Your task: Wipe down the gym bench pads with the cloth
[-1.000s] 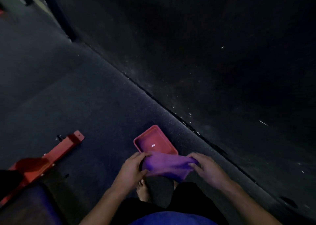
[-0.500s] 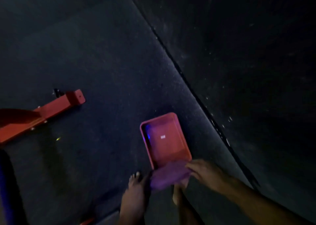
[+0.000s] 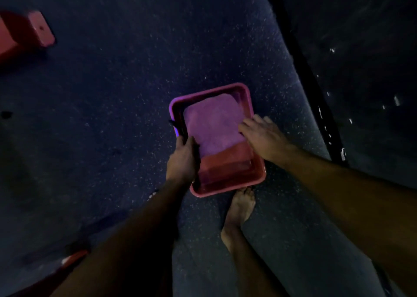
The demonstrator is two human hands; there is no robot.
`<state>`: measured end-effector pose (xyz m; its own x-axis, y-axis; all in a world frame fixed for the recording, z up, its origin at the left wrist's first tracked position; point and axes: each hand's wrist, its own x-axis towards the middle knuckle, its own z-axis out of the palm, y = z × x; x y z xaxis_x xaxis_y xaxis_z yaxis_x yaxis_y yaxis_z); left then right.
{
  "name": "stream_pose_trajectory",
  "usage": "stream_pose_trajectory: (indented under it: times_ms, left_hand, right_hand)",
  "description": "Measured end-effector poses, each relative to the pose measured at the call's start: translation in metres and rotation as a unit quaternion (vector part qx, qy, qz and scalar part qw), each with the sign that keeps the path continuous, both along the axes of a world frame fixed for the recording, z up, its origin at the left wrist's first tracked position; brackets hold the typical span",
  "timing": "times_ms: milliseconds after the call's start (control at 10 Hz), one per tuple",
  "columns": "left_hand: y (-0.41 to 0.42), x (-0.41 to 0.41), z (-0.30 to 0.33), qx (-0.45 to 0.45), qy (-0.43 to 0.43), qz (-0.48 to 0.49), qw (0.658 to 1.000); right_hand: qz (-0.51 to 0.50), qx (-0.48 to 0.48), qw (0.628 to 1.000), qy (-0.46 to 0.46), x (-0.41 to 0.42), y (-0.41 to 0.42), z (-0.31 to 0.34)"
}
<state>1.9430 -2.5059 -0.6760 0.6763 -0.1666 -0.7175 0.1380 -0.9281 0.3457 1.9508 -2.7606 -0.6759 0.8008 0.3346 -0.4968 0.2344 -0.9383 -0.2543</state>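
Observation:
A purple cloth [image 3: 213, 125] lies folded flat inside a red plastic tray [image 3: 228, 185] on the dark speckled floor. My left hand [image 3: 182, 159] grips the tray's left rim, with the fingers curled over the edge. My right hand [image 3: 261, 135] lies with straight fingers on the cloth's right edge at the tray's right rim. No bench pad is in view.
A red metal bench foot [image 3: 29, 32] juts in at the upper left. My bare foot [image 3: 240, 211] stands just below the tray. A black floor seam [image 3: 302, 71] runs down the right side, with darker mat beyond it. Another red part [image 3: 72, 259] shows at the lower left.
The camera has dropped closer to the tray. The cloth, held in front of the tray before, now lies inside it. My left hand has taken hold of the tray's rim.

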Motion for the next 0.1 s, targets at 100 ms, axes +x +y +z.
stream_pose_trajectory:
  times_ms: [100]
  left_hand:
    - [0.0,-0.0203,-0.0223,0.05,0.074,-0.093,0.992]
  right_hand:
    - [0.041,-0.026,0.995,0.088,-0.0276,-0.0033,-0.0218]
